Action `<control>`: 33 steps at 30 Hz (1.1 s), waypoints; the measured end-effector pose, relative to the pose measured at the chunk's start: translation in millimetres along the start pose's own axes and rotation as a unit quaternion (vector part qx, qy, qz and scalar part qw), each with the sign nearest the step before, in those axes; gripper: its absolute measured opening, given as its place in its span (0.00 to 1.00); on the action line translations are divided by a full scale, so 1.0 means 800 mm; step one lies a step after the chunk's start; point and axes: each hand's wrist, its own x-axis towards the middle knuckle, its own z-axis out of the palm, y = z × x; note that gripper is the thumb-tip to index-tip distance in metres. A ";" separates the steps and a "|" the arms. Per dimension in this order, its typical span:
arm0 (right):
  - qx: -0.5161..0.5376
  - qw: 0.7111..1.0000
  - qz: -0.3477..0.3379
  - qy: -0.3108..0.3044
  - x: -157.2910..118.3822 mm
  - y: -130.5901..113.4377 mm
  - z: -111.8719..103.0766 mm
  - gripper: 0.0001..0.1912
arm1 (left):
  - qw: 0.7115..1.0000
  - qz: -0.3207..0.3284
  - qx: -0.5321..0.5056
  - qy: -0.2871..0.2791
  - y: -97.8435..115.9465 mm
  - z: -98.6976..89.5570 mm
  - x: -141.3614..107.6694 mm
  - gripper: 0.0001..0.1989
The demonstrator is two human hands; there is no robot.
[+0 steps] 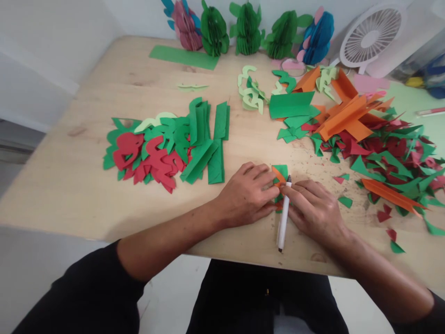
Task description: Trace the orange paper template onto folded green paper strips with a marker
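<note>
On the near part of the table, a green paper piece (pixel 283 170) lies with an orange paper strip (pixel 278 175) over it, partly hidden under my fingers. My left hand (pixel 247 192) rests palm down with its fingertips pressed on these papers. From the other side my right hand (pixel 315 206) meets it, fingers curled, the fingertips at the orange strip. A white marker (pixel 284 220) with dark ends slants across at my right fingertips, its lower end near the table edge; it appears to be held there.
Red and green paper cutouts (pixel 162 160) and folded green strips (pixel 217 160) lie left. Orange folded papers (pixel 351 116) and red-green scraps (pixel 392 157) are heaped right. Honeycomb paper figures (pixel 248 30) and a white fan (pixel 371 37) stand at the back. A green sheet (pixel 186 56) lies before them.
</note>
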 end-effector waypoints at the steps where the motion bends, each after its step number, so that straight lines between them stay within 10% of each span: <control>1: -0.003 1.000 -0.001 -0.002 0.000 0.000 0.000 0.16 | 1.000 0.000 0.000 -0.001 0.000 0.000 0.000 0.13; 33: 0.008 1.000 -0.006 -0.002 -0.002 -0.003 0.002 0.20 | 0.997 0.019 -0.032 -0.069 -0.004 -0.009 -0.005 0.18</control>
